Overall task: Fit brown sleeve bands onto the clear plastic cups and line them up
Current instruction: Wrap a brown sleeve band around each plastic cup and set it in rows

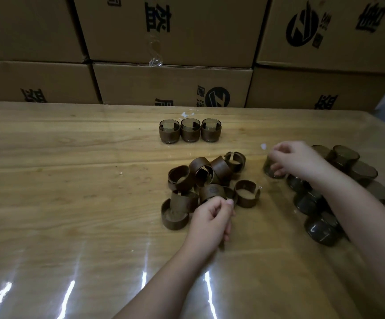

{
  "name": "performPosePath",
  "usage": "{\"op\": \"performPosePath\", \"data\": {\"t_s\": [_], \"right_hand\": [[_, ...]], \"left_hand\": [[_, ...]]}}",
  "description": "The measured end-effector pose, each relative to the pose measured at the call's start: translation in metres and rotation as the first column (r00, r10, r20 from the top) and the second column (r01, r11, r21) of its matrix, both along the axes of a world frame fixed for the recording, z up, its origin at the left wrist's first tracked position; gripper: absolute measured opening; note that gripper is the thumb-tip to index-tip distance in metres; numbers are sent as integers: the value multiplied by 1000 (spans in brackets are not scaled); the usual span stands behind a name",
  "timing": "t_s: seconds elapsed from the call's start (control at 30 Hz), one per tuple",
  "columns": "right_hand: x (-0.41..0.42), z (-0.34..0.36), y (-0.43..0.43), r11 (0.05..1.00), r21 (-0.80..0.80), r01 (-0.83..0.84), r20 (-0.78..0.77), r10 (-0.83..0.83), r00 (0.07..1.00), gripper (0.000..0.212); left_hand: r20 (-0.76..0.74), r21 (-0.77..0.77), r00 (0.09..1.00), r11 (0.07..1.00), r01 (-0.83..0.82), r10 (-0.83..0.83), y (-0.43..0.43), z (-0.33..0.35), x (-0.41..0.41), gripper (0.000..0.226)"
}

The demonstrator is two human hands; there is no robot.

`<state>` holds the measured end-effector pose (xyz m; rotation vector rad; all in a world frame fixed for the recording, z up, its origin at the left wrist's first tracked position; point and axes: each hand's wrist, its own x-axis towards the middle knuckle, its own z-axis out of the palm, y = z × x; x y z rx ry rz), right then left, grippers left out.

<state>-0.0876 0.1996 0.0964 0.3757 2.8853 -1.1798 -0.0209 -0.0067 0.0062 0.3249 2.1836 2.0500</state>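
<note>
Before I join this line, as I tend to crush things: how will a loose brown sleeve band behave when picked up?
Probably light: the left hand pinches one sleeve band at its fingertips. Likely springy, not floppy: the split band nearby holds its curl, gap open, standing unsupported. It might flex if squeezed.

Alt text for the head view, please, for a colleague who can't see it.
Left hand pinches a brown sleeve band at a loose pile; right hand grips a bare cup beside more unsleeved cups. Three sleeved cups stand in a row farther back on the wooden table.
</note>
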Motion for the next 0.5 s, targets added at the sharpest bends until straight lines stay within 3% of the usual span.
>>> {"op": "performPosePath", "data": {"t_s": [0.13,0.23,0.37,0.5], "right_hand": [[4,-17,-11,984,179,0,21,-4,1000,24],[-3,-31,-8,975,197,103,-67,-92,994,28],[-9,-48,-5,964,241,114,-30,-110,993,32],[-5,-66,-9,958,242,153,-158,-117,980,33]], "left_hand": [[-10,-20,1000,1000,-4,4,0,0,0,29],[-27,-36,1000,999,-6,5,-1,-1,0,30],[-30,-38,1000,999,-3,2,-1,-3,0,30],[-35,-33,999,999,4,-5,0,-4,-1,30]]}}
